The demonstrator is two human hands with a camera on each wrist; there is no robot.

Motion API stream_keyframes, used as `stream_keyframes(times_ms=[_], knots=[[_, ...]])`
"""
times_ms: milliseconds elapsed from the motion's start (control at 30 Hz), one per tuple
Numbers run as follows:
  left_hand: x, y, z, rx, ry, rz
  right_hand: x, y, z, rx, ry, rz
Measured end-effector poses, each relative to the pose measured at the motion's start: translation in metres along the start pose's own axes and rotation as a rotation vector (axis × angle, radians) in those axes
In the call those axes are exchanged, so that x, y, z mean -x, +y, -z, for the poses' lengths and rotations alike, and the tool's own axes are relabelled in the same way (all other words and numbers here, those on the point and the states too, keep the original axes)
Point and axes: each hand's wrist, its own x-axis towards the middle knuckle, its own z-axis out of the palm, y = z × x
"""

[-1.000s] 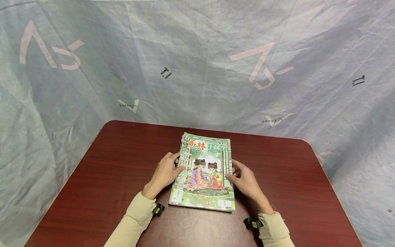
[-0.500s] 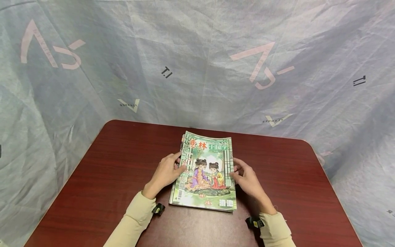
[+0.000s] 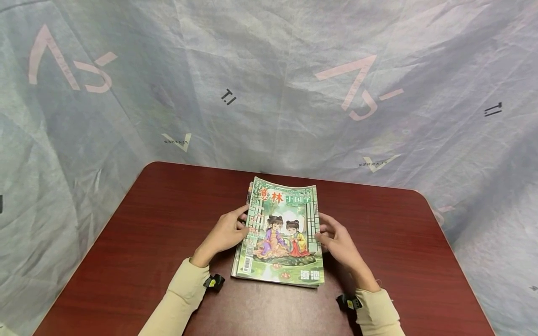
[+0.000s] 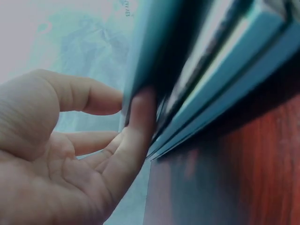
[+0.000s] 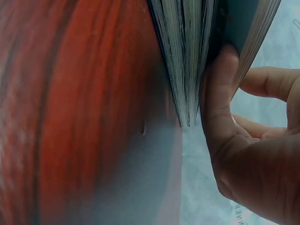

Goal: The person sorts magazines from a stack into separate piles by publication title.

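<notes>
A stack of magazines lies on the table, its top magazine (image 3: 286, 238) green with two drawn figures on the cover. My left hand (image 3: 224, 232) grips the top magazine by its left edge; in the left wrist view a finger of the left hand (image 4: 89, 136) reaches under it, above the lower magazines (image 4: 234, 70). My right hand (image 3: 341, 240) grips the opposite edge. The right wrist view shows the right hand (image 5: 253, 131) with the thumb on one side of the top magazine (image 5: 262, 37) and a finger between it and the lower magazines (image 5: 187, 61).
The dark red table (image 3: 168, 205) has rounded far corners. A grey printed cloth (image 3: 269, 93) hangs behind it and at both sides. Dark straps with small devices sit at both wrists.
The top magazine has shifted slightly right and away, showing more of the stack's left edge. Both hands keep their hold; the right hand has moved slightly right.
</notes>
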Motion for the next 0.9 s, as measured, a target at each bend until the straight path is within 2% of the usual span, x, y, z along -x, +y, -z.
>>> stream_keyframes(times_ms=[267, 433, 700, 900], knots=[[0.0, 0.003, -0.001, 0.03, -0.01, 0.009, 0.001, -0.001, 0.0, 0.01, 0.008, 0.001], [0.0, 0.004, -0.006, 0.06, -0.024, -0.002, 0.0, -0.002, 0.001, 0.053, 0.042, -0.008], [0.001, 0.008, -0.016, 0.084, -0.022, 0.01, 0.001, 0.0, 0.008, 0.101, 0.048, -0.027], [0.002, 0.011, -0.017, 0.086, -0.023, 0.048, 0.001, -0.001, 0.012, 0.104, 0.042, -0.023]])
